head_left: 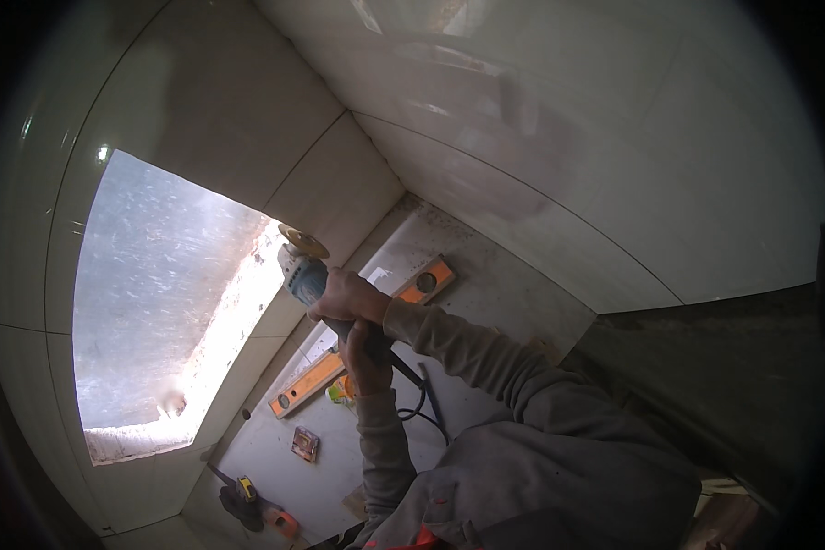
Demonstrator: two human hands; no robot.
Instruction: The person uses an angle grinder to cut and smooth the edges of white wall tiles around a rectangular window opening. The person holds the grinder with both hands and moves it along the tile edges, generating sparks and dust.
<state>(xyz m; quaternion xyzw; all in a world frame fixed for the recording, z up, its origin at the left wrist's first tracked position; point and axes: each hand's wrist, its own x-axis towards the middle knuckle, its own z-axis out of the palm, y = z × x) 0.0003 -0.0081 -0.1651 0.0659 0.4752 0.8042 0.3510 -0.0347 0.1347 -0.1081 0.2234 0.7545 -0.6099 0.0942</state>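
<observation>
Both my hands hold a blue-grey angle grinder (306, 280), its round disc (303, 242) up beside the edge of an opening in the tiled wall. My right hand (350, 296) is wrapped round the front of its body, close behind the metal head. Lower down, my left hand (368, 356) grips the rear of the body, and a black cord (426, 403) trails from there. The disc seems close to the wall tile (335, 197); whether it touches cannot be made out. Behind my hands an orange spirit level (308, 383) lies across the pale surface, its middle hidden.
Bright light fills the wall opening (156, 284), which has a rough lower edge. On the pale surface (275, 458) lie a small box (305, 445), a green and yellow item (341, 390), a yellow-and-black tape measure (247, 489) and an orange-handled tool (282, 522). A tiled wall (559, 165) rises to the right.
</observation>
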